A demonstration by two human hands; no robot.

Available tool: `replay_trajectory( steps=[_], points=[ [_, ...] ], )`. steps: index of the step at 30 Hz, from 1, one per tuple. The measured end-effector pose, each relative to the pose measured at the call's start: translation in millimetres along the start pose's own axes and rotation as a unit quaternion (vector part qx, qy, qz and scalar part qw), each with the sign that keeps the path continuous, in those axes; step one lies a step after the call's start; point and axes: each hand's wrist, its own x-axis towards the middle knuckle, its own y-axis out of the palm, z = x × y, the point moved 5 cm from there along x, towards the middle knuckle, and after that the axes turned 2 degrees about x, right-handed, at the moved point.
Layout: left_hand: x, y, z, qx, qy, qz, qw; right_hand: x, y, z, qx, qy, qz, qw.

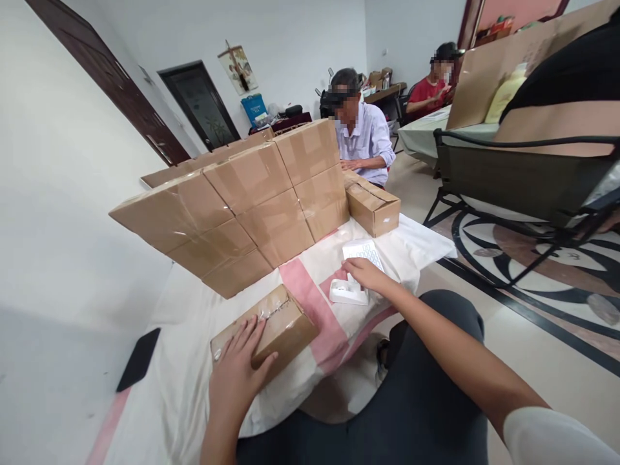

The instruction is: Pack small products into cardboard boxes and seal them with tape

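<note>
The oblong brown cardboard box (pixel 290 328), its top glossy with wrinkled tape (pixel 277 303), lies on the cloth-covered counter (pixel 181 374) under your flat, spread left hand (pixel 239 361). Your right hand (pixel 365 272) curls by a white object (pixel 347 296) and a printed sheet (pixel 368 253); I can't tell its grip.

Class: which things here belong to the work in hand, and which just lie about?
Likely in use:
cardboard box under left hand
printed white sheet and small white object by right hand

Likely lying about:
black flat object
blue box
yellow bottle
</note>
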Motion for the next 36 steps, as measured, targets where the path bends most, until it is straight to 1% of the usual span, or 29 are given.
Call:
replay_trajectory(
  steps=[1,2,4,6,8,11,13,16,19,23,25,27,31,33,36],
  points=[
    [0,0.3,0,-0.001,-0.004,-0.001,1.0,-5,-3,-12,-0.007,0.028,0.028,0.999],
    [-1,0.4,-2,0.001,-0.008,-0.005,1.0,-11,-4,-21,-0.009,0.043,0.056,0.997],
    [-3,-0.4,-5,0.009,-0.015,-0.018,1.0,-20,-4,-33,0.001,0.044,0.094,0.995],
    [-5,-2.1,-8,0.013,-0.015,-0.031,0.999,-25,-4,-38,0.018,0.039,0.103,0.994],
    [-5,-4.0,-10,0.013,-0.014,-0.041,0.999,-26,-5,-39,0.03,0.05,0.106,0.993],
    [-6,-5.6,-10,0.016,-0.015,-0.048,0.999,-23,-2,-35,0.036,0.069,0.121,0.99],
    [-6,-5.7,-10,0.021,-0.018,-0.049,0.998,-20,2,-31,0.004,0.079,0.122,0.989],
    [-6,-5.0,-10,0.027,-0.019,-0.044,0.998,-16,8,-25,-0.075,0.085,0.119,0.986],
    [-6,-4.5,-10,0.022,-0.021,-0.037,0.999,-16,11,-19,-0.132,0.098,0.108,0.981],
    [-6,-6.4,-13,0.013,-0.032,-0.044,0.998,-15,10,-11,-0.17,0.148,0.086,0.971],
    [-8,-8.2,-15,0.012,-0.034,-0.048,0.998,-10,9,-5,-0.177,0.161,0.085,0.967],
    [-9,-10.6,-18,0.014,-0.04,-0.052,0.998,-2,11,0,-0.179,0.177,0.11,0.962],
    [-11,-14.6,-22,0.021,-0.045,-0.055,0.997,13,18,6,-0.174,0.197,0.186,0.947],
    [-12,-15.0,-23,0.024,-0.045,-0.055,0.997,19,20,9,-0.181,0.185,0.199,0.945],
    [-15,-13.6,-23,0.028,-0.045,-0.059,0.997,20,21,8,-0.184,0.16,0.192,0.951]
  ],
)
